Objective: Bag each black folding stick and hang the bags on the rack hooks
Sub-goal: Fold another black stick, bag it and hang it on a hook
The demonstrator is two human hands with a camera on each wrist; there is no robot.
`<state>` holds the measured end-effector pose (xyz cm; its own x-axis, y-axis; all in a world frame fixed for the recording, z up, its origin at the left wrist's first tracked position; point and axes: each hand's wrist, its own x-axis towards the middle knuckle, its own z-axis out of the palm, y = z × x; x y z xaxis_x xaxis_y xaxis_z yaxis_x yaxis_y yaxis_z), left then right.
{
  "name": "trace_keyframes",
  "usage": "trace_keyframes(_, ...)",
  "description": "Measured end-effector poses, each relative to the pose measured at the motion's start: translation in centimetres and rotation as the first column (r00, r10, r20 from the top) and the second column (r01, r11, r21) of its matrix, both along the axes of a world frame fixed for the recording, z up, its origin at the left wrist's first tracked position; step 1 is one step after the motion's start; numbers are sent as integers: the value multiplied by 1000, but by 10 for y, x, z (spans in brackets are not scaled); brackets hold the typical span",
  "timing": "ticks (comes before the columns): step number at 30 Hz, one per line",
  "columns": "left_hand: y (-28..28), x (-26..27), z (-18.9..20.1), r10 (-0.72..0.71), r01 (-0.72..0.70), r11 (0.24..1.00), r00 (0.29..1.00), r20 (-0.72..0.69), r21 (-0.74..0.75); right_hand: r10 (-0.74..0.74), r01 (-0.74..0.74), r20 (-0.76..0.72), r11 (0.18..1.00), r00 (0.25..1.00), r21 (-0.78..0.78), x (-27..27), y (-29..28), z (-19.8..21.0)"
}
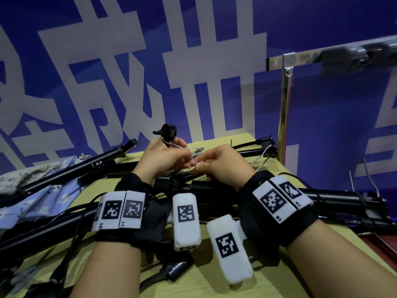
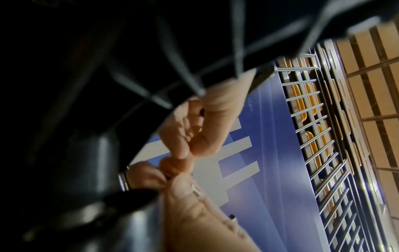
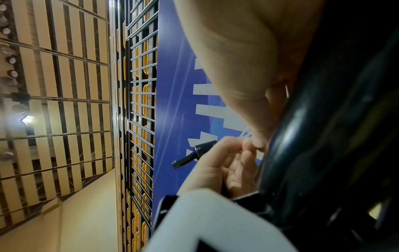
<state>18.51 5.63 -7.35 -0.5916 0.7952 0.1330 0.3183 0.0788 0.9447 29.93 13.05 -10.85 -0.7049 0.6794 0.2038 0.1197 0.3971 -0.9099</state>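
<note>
Backdrop: blue wall with large white characters behind a yellow-green table (image 1: 225, 280).
Sticks: black folding sticks (image 1: 71, 171) lie jumbled across the table, long axes mostly left to right, passing under both wrists.
Cord: a thin pale cord (image 1: 189, 152) runs between the two hands, just above the sticks.
Left hand (image 1: 163, 159): fingers curled, pinching the cord; a black clamp piece (image 1: 168, 131) stands at its far side.
Right hand (image 1: 221, 162): fingertips narrowed onto the same cord, touching the left fingers.
Bag: floral cloth bag (image 1: 38, 190) lies left, nearer the left hand.
Rack: chrome rack (image 1: 284, 104) stands far right, nearer the right hand; no bag hung that I can see.
</note>
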Motion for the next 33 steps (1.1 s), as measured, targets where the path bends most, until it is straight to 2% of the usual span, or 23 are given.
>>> trace_keyframes(4,0,0,0,3,-6,999,996,89,33,77,-81,-41,993,996,-91,2,-3,6)
trace_keyframes(7,1,-1,-2,0,-6,999,992,123,42,83,-88,-41,987,996,-132,2,-4,8)
trace_keyframes(15,5,-7,-1,6,-8,1000,982,187,11,78,-76,23,995,997,-62,1,-4,4)
trace_keyframes(22,7,-5,-4,29,-26,997,999,42,-71,31,-29,22,994,999,-103,-3,-1,1)
trace_keyframes(26,9,-5,-4,17,-14,997,999,31,-80,15,-12,19,992,1000,-125,-6,1,-2)
trace_keyframes(33,7,-7,-4,55,-53,996,998,27,-74,18,-17,33,999,999,-32,-4,-1,0)
